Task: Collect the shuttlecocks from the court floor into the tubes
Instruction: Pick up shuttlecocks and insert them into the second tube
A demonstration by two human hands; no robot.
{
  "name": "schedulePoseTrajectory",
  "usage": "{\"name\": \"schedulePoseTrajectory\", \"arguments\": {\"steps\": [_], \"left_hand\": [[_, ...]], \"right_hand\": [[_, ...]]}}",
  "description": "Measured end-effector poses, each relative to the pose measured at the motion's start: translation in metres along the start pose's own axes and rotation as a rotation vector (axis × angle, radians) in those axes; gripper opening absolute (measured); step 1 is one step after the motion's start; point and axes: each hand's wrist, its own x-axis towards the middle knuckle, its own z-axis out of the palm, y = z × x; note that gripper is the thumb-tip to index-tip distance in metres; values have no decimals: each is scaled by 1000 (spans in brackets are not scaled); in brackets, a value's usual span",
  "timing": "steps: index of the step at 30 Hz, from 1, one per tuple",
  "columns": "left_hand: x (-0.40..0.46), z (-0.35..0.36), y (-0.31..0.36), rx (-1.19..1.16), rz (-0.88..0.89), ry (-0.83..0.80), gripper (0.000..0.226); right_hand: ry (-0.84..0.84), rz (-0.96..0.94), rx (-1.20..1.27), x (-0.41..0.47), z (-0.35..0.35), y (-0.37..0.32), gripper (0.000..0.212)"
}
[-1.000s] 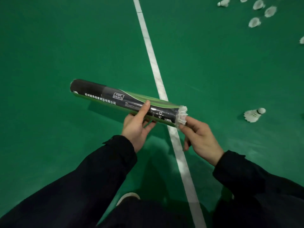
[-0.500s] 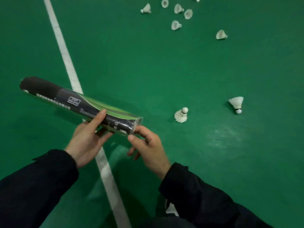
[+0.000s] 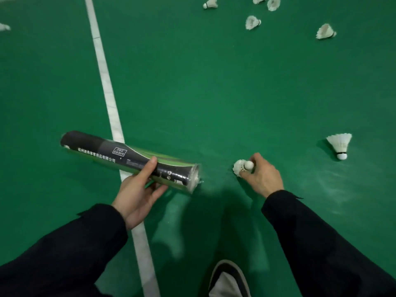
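Note:
My left hand (image 3: 138, 192) grips a black and green shuttlecock tube (image 3: 111, 154) held nearly level above the floor, its open end (image 3: 194, 175) pointing right. My right hand (image 3: 262, 175) is down at the green court floor with its fingers closed around a white shuttlecock (image 3: 242, 167), cork end toward my fingers. Another shuttlecock (image 3: 340, 144) lies on the floor further right, cork toward me. Several more shuttlecocks lie at the far top right, among them one (image 3: 252, 22) and one (image 3: 325, 32).
A white court line (image 3: 107, 88) runs from the top left down under the tube and my left hand. A shoe (image 3: 228, 279) shows at the bottom edge. One shuttlecock (image 3: 4, 27) lies at the far left edge.
My right hand has left the tube's open end and dropped to the floor, closing on the nearest shuttlecock. The view has come lower and closer to the floor.

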Motion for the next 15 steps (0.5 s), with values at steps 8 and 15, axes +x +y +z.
{"name": "schedulePoseTrajectory", "arguments": {"steps": [8, 15], "left_hand": [[3, 58, 11, 12, 23, 52, 44], [11, 146, 13, 262, 104, -146, 51]], "right_hand": [[-46, -113, 920, -86, -41, -46, 27], [224, -261, 452, -78, -95, -42, 25]]}}
